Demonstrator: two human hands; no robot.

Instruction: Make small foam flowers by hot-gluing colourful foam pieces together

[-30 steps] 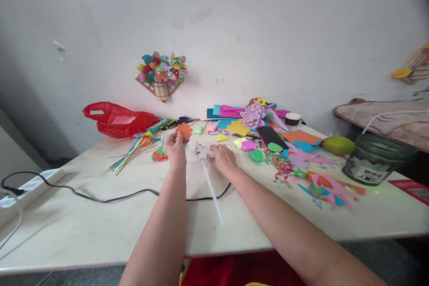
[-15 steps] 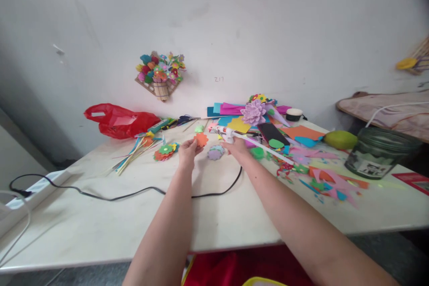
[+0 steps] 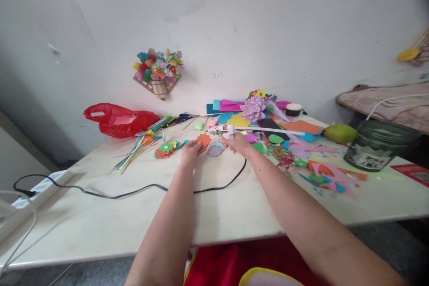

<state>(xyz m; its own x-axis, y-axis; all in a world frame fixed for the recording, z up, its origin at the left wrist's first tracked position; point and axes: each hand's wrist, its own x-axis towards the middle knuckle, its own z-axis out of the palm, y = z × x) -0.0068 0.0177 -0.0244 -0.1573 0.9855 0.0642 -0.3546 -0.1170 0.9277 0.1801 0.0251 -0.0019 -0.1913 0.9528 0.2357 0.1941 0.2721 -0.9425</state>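
Table (image 3: 231,214): one, pale-topped; I take my clock bearings from the left hand.
Jar (image 3: 372,161): one, greenish glass, at 3 o'clock, well apart.
Bag (image 3: 119,120): one, red plastic, at 10 o'clock.
Cable (image 3: 110,198): one, black, leading from below the right hand toward 8 o'clock.
Glue gun (image 3: 229,130): one, white, at 2 o'clock, nose facing 9, a pale stick jutting out toward 3.
Right hand (image 3: 240,144): one, fingers curled round the glue gun's handle, which I see mostly hidden.
Left hand (image 3: 190,153): one, thumb and fingertips pinching the orange flower.
Flower stack (image 3: 166,149): one, green over orange, at 9 o'clock.
Lilac flowers (image 3: 215,149): scalloped, overlapping, at 3 o'clock, between both hands.
Orange flower (image 3: 204,139): one, scalloped, at 1 o'clock, near the glue gun's nose.
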